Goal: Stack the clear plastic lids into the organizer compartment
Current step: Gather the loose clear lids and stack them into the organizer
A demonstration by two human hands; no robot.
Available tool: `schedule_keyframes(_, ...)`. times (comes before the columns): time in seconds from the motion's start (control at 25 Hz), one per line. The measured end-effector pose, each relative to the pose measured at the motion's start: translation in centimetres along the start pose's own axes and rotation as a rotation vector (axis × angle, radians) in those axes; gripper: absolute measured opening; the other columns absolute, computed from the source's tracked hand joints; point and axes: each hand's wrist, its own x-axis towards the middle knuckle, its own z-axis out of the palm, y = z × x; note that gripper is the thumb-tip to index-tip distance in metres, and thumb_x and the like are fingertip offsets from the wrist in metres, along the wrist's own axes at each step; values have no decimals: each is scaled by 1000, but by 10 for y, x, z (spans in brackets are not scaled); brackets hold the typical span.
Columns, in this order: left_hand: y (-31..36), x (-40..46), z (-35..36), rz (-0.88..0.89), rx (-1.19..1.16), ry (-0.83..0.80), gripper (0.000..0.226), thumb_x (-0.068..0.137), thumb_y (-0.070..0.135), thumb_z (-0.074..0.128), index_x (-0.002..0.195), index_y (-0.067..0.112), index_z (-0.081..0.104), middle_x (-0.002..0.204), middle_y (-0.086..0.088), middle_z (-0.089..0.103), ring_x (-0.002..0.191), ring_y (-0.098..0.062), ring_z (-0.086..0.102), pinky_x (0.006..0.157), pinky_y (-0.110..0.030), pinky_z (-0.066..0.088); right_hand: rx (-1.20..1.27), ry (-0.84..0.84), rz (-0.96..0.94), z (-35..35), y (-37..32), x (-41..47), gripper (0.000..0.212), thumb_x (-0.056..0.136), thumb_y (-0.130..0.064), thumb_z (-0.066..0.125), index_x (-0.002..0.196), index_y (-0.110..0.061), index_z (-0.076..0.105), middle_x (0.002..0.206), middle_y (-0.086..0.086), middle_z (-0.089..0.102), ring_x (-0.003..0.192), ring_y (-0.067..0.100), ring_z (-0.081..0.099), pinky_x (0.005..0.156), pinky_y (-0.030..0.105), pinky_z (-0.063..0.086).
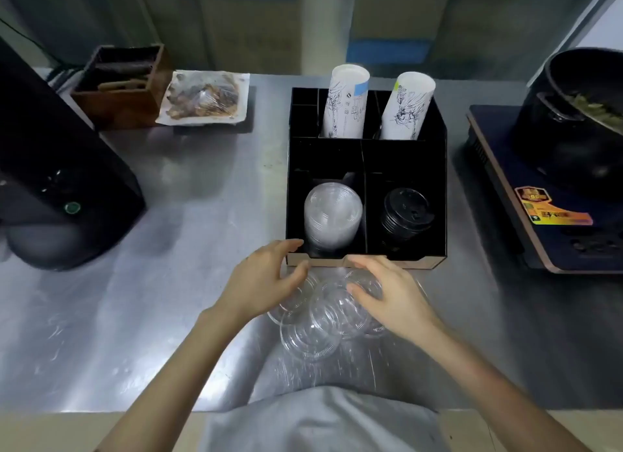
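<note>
A black organizer (404,155) stands on the steel counter. Its front left compartment holds a leaning stack of clear plastic lids (332,215). Several loose clear lids (320,320) lie overlapping on the counter just in front of the organizer. My left hand (266,279) hovers over the left side of these lids, fingers spread and curled, holding nothing. On the right side, my right hand (387,293) has its fingers resting on one loose lid; whether it grips the lid I cannot tell.
Black lids (404,215) fill the front right compartment; two stacks of paper cups (344,101) stand in the back ones. A black machine (57,168) is at left, an induction cooker with a pot (573,121) at right, a wooden box (121,84) and a bagged tray (205,98) behind.
</note>
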Motion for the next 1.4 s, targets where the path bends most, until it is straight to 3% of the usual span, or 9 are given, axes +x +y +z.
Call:
schedule_keyframes(0.2, -6, -5, 21, 65, -4, -71, 43, 83, 38, 58, 121, 20, 48, 124, 0, 57, 108, -21, 52, 84, -34, 42, -46, -32, 42, 13, 13, -8, 49, 84, -31, 56, 129, -26, 38, 127, -3, 50, 119, 16, 44, 100, 39, 40)
schedule_keyframes(0.32, -14, -9, 35, 68, 9, -145, 52, 78, 42, 63, 122, 19, 47, 122, -2, 57, 108, -22, 52, 86, -35, 43, -70, -48, 13, 17, 19, -11, 52, 83, -29, 58, 131, -22, 36, 134, -1, 45, 125, 17, 39, 104, 33, 34)
schedule_keyframes(0.44, -19, -14, 51, 96, 74, -225, 71, 68, 59, 53, 125, 17, 43, 127, -4, 53, 113, -28, 47, 92, -44, 41, -93, -95, -10, 24, 25, -16, 58, 81, -29, 60, 132, -21, 34, 136, 1, 40, 127, 17, 35, 105, 27, 28)
schedule_keyframes(0.52, -19, -15, 58, 106, 118, -246, 72, 71, 54, 60, 129, 17, 38, 134, -2, 46, 119, -28, 39, 97, -44, 36, -108, -139, -16, 28, 28, -20, 62, 80, -31, 62, 133, -22, 31, 138, 2, 35, 129, 17, 30, 107, 28, 24)
schedule_keyframes(0.76, -17, -19, 63, 130, 166, -235, 73, 76, 43, 65, 134, 21, 28, 143, 4, 34, 125, -21, 26, 100, -36, 23, -183, -198, -28, 31, 30, -22, 79, 69, -59, 55, 136, -28, 25, 145, 4, 24, 133, 21, 20, 113, 37, 19)
schedule_keyframes(0.92, -17, -21, 63, 137, 185, -243, 76, 75, 44, 66, 135, 22, 26, 144, 4, 31, 126, -21, 25, 100, -36, 22, -202, -203, -36, 33, 31, -23, 77, 75, -38, 66, 137, -30, 21, 147, 3, 18, 136, 21, 16, 115, 36, 17)
schedule_keyframes(1.08, -18, -20, 60, 141, 138, -227, 75, 74, 43, 67, 135, 21, 29, 143, 4, 33, 126, -21, 27, 100, -35, 22, -133, -195, -46, 28, 28, -24, 75, 75, -35, 66, 136, -33, 21, 148, 0, 17, 136, 17, 17, 113, 33, 20)
schedule_keyframes(1.24, -16, -20, 48, 162, 57, -198, 83, 62, 63, 51, 132, 21, 35, 139, 3, 39, 124, -20, 33, 97, -32, 25, -62, -181, -78, 14, 21, -24, 75, 75, -32, 68, 135, -35, 23, 148, -5, 16, 136, 11, 16, 113, 29, 19)
schedule_keyframes(1.4, -10, -18, 34, 220, -22, -129, 80, 63, 62, 46, 129, 17, 41, 135, -2, 45, 118, -21, 40, 97, -33, 30, -60, -157, -115, 0, 14, -19, 74, 75, -31, 69, 135, -35, 24, 146, -10, 17, 131, 3, 20, 102, 7, 13)
